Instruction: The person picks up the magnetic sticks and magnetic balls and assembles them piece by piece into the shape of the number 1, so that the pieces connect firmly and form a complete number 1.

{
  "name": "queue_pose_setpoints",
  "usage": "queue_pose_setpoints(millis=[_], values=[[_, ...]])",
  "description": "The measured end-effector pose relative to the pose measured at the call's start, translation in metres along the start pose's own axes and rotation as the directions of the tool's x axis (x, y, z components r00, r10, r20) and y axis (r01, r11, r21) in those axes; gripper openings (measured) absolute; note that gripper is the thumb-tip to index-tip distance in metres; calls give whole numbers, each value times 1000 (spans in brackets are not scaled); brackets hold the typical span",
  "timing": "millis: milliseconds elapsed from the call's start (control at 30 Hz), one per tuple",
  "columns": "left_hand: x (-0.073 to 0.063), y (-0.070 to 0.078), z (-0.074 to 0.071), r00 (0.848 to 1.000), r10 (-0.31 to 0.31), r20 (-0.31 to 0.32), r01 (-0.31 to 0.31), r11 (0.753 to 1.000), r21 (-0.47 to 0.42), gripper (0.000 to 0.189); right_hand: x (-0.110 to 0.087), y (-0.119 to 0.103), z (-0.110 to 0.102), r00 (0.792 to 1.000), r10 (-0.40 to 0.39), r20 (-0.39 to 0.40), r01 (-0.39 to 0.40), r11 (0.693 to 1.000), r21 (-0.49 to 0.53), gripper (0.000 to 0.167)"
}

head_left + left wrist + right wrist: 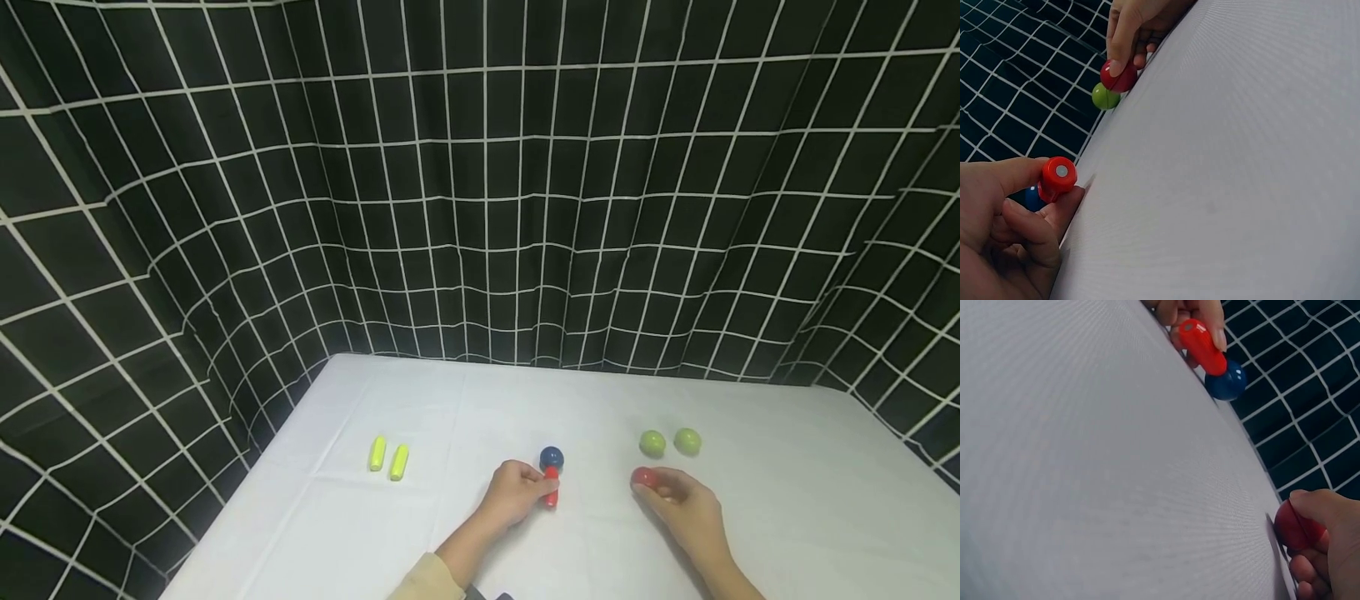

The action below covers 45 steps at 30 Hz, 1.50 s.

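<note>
Between thumb and fingertips, my left hand (512, 497) pinches a short red magnetic rod (1202, 349). A small grey metal disc shows in the rod's near end in the left wrist view. At the rod's far end is a dark blue ball (551, 457), right up against it in the head and right wrist views. Over to the right, my right hand (692, 512) grips a glossy red ball (1296, 525) between thumb and fingers, low at the white cloth. Two green balls (652, 443) lie just beyond that hand.
Two yellow rods (388, 461) lie side by side on the left part of the white-covered table (330, 533). A black curtain with a white grid (480, 225) surrounds the table's back and sides. Something dark pokes in at the bottom edge, beside the left sleeve (429, 579).
</note>
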State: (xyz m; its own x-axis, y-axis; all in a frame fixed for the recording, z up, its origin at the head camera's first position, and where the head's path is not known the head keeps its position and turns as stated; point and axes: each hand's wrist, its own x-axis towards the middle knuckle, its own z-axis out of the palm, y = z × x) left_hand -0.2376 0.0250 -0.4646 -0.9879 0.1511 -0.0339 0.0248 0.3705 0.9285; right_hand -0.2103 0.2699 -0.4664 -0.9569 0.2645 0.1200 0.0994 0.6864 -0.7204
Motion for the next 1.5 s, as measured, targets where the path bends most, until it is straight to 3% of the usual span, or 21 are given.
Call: queue_pose_setpoints(millis=[667,1500], values=[[1,4,1,1000,13,7,-13,1000,5,27,-2,-8,-4,993,-21,116,20,1000,11,58],[-5,0,0,1000,23,-9,-23,1000,11,27,-34,-42,27,978,-48,204,28,995,100,41]])
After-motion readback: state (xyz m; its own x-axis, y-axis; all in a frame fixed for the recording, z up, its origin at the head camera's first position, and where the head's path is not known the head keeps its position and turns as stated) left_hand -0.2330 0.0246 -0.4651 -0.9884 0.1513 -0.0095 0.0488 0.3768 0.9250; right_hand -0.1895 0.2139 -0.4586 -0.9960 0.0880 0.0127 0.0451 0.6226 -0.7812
